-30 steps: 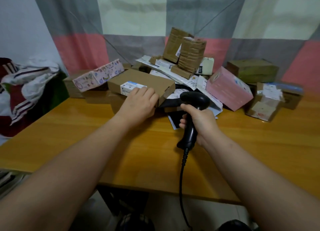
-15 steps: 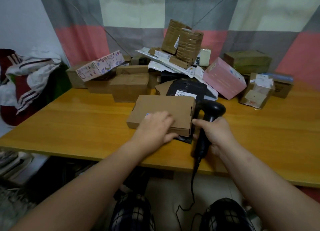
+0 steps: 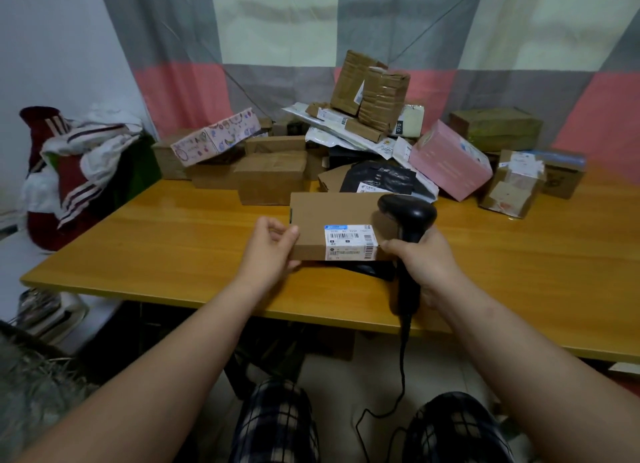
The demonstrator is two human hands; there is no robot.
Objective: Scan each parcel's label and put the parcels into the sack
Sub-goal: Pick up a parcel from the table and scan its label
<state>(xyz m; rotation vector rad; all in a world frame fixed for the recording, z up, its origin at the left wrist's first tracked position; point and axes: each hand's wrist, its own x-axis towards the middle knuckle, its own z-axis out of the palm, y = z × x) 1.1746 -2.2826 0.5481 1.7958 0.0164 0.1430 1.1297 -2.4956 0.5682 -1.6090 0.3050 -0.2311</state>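
A flat brown cardboard parcel (image 3: 334, 211) lies near the front of the wooden table (image 3: 166, 240). Its white barcode label (image 3: 350, 242) wraps over the near edge and faces me. My left hand (image 3: 270, 251) grips the parcel's left near corner, thumb on top. My right hand (image 3: 424, 265) holds a black corded barcode scanner (image 3: 408, 220) by its handle, and its fingertips touch the parcel's right near corner. The scanner's head hangs over the parcel's right end. No sack is in view.
A heap of parcels fills the table's back: brown boxes (image 3: 272, 176), a patterned pink box (image 3: 216, 136), a plain pink box (image 3: 450, 159), taped bundles (image 3: 370, 88), black mailer bags (image 3: 381, 178). Clothes (image 3: 76, 161) are piled at the left. The scanner cable (image 3: 401, 365) hangs between my knees.
My left hand pulled the brown parcel off the heap toward me and turned it so the label faces me. My right hand followed with the scanner to the parcel's right end.
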